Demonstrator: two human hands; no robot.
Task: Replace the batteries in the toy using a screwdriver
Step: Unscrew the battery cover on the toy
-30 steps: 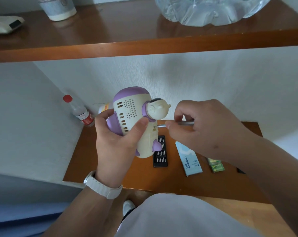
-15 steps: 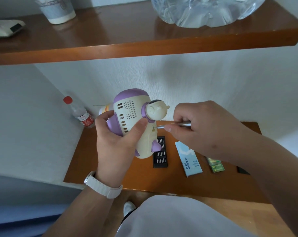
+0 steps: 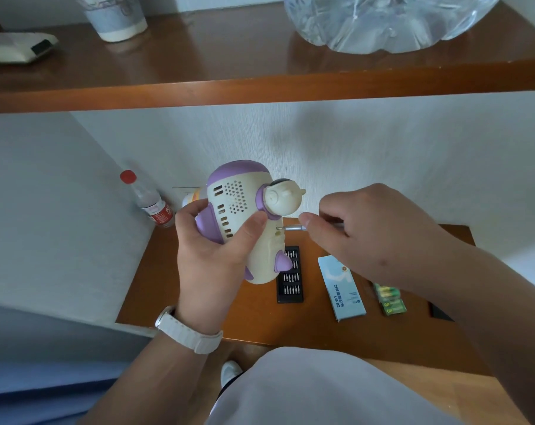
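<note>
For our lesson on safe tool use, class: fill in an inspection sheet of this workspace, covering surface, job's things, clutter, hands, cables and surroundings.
Surface: brown wooden table against a white wall.
Job's things: purple-and-cream toy held above the table; screwdriver tip at a screw in the toy's side; green batteries and open bit case on the table.
Clutter: blue box between bit case and batteries; red-capped bottle in the corner.
Hands: left hand grips the toy; right hand pinches the screwdriver.
Cables: nothing seen.
Surroundings: wooden shelf above carrying a paper cup, a clear plastic container and a white device.
</note>
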